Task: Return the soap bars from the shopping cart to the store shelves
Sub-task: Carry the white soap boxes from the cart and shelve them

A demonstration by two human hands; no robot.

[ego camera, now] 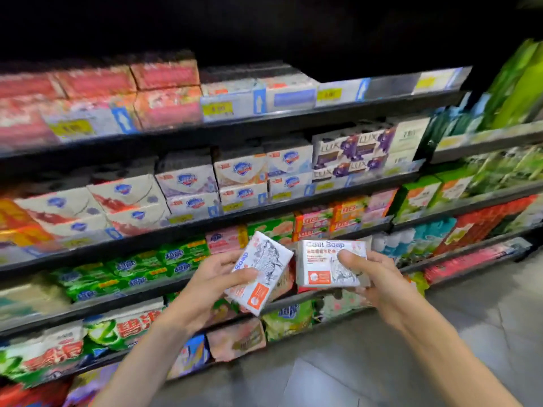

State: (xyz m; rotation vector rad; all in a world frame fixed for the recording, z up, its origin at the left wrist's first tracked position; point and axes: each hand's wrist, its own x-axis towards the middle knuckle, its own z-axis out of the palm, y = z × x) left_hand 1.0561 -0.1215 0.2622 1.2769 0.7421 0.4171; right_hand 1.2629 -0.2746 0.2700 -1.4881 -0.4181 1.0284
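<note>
Soap box (266, 268) in left hand (210, 284), another soap box (329, 264) in right hand (382, 279) (shelves (205, 223) behind).

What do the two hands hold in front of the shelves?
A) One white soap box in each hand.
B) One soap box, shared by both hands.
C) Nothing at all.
A: the left hand grips a tilted white soap box and the right hand grips a second white box held level.

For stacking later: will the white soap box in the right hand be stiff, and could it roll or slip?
Probably stiff: the soap box keeps flat faces in the right hand. Box-shaped, so it should not roll. Its smooth printed wrap might slip slightly.
</note>
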